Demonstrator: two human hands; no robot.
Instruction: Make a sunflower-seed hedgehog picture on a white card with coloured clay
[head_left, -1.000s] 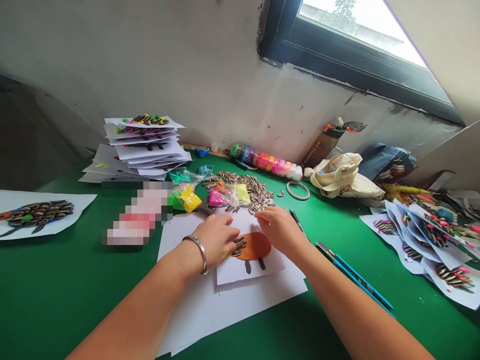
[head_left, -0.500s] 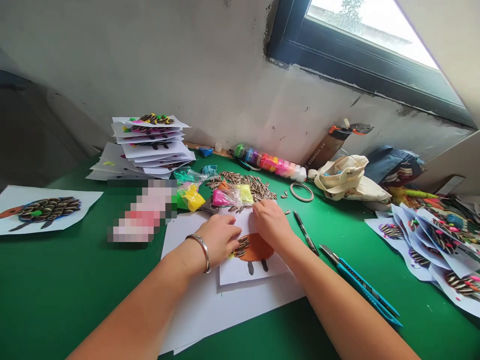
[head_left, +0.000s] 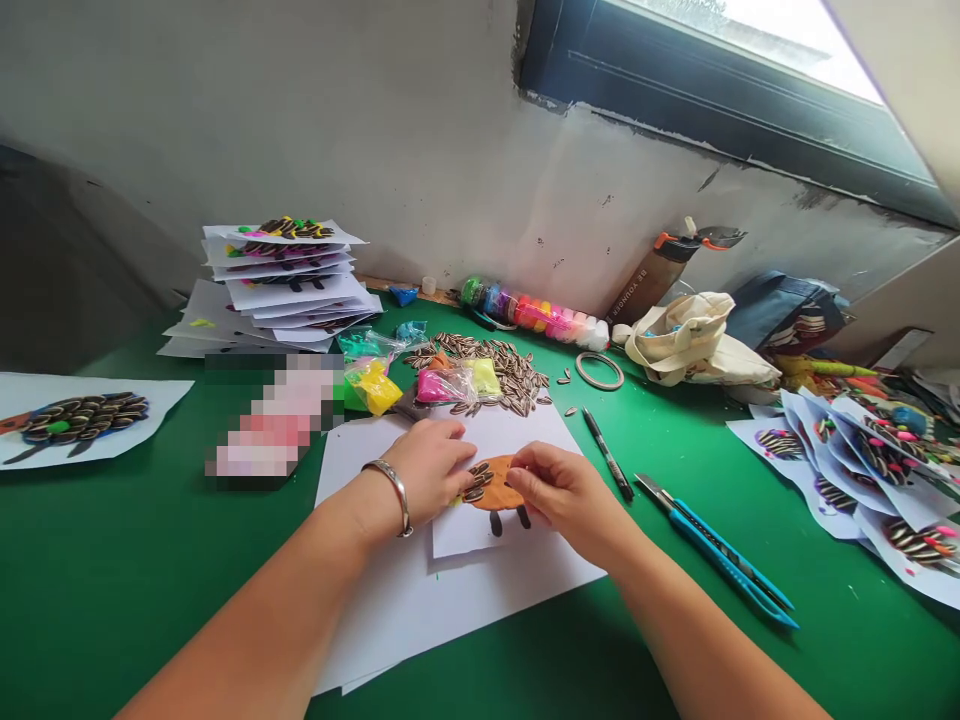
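A small white sheet (head_left: 517, 432) lies on larger white sheets (head_left: 420, 600) on the green table (head_left: 112, 560). On it is an orange clay oval (head_left: 498, 490) with two black legs and several striped sunflower seeds (head_left: 475, 484) stuck at its left end. My left hand (head_left: 433, 478), with a silver bangle on the wrist, rests curled on the sheet beside those seeds. My right hand (head_left: 564, 492) is over the oval's right side, fingers pinched together; what they hold is too small to make out.
A heap of loose sunflower seeds (head_left: 501, 366) and small bags of coloured clay (head_left: 448, 386) lie behind the sheet. A black pen (head_left: 607, 454) and a blue utility knife (head_left: 716, 562) lie to the right. Finished sheets are stacked at back left (head_left: 285, 285) and right (head_left: 862, 460).
My right hand has drawn back from the seed heap and now hovers pinched over the orange oval. My left hand has stayed put on the sheet.
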